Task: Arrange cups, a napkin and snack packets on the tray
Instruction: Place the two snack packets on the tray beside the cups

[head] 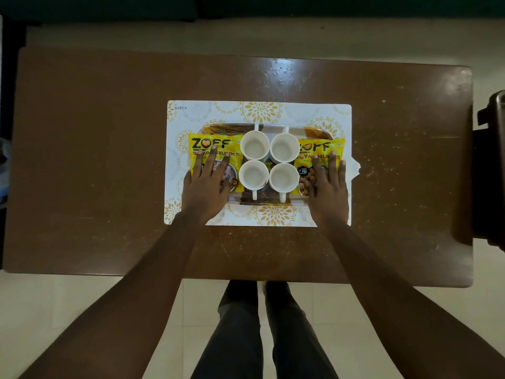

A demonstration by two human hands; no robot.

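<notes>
Both hands lie spread flat: left hand (207,178) on the left yellow foil snack packet (216,149), right hand (326,181) on its twin (322,150), flanking four white ceramic cups (269,165) on the patterned tray (273,201). Packets likely light, slippery, crinkly; grip by edges. White paper napkin (354,168) peeks out far right.

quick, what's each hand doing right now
Left hand: open, flat on the left snack packet.
Right hand: open, flat on the right snack packet.

Flat hands (207,179) on snack packets (216,151)
</notes>
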